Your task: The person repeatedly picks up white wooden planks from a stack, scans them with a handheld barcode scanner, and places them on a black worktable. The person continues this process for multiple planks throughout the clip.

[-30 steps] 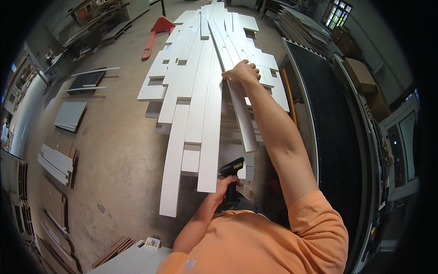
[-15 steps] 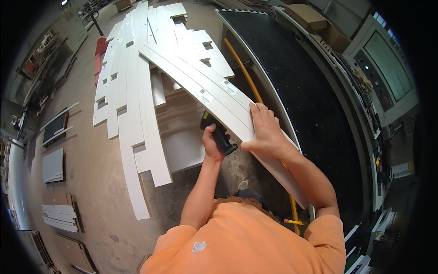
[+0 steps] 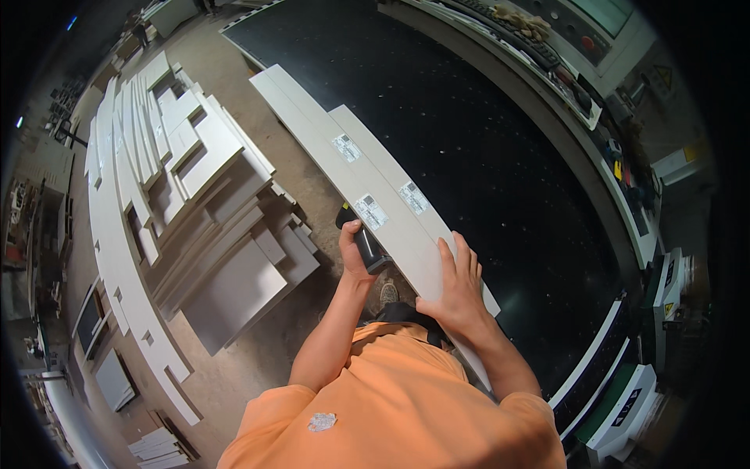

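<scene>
Long narrow white panels (image 3: 391,180), side by side, slant away from me over the near edge of a black table (image 3: 484,148). Several printed labels (image 3: 370,212) are stuck on their upper faces. My right hand (image 3: 457,285) is closed across them, thumb at the left edge and fingers spread over the top. Beside and partly under the left edge, my left hand (image 3: 356,254) is wrapped round a black handheld scanner (image 3: 369,252) with a yellow mark. Part of the scanner is hidden by the panels. Whether the panels rest on the table I cannot tell.
A stack of white panels (image 3: 234,289) stands to my left, with long strips (image 3: 129,281) along its far side. More boards (image 3: 116,381) lie on the floor farther left. Gloves (image 3: 522,22) and a control cabinet (image 3: 590,35) are beyond the table, upper right.
My view has turned to the right. The panels, gripped in my right hand, have swung from over the stack to the black table. The scanner stays in my left hand.
</scene>
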A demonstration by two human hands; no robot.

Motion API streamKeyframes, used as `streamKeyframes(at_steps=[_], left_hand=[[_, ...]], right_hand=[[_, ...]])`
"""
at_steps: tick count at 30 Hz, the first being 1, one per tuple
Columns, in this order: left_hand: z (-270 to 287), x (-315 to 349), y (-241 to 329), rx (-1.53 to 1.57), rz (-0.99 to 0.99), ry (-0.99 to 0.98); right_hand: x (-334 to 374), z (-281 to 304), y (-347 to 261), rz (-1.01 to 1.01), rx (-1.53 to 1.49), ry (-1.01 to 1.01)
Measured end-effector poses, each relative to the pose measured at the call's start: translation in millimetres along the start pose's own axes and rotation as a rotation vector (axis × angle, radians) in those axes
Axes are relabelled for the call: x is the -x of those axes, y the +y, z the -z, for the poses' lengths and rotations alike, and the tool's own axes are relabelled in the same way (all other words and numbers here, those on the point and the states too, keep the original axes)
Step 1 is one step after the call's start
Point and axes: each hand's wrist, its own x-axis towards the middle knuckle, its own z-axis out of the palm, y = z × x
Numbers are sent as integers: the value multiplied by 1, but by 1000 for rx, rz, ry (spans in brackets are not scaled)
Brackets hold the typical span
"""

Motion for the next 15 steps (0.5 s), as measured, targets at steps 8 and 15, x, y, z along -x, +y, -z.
streamKeyframes(at_steps=[8, 15], left_hand=[[-1, -58, -85, -108, 256, 430], [-29, -52, -63, -1058, 321, 637]], right_hand=[[7, 21, 92, -328, 2, -100], [-11, 18, 154, -384, 169, -268]])
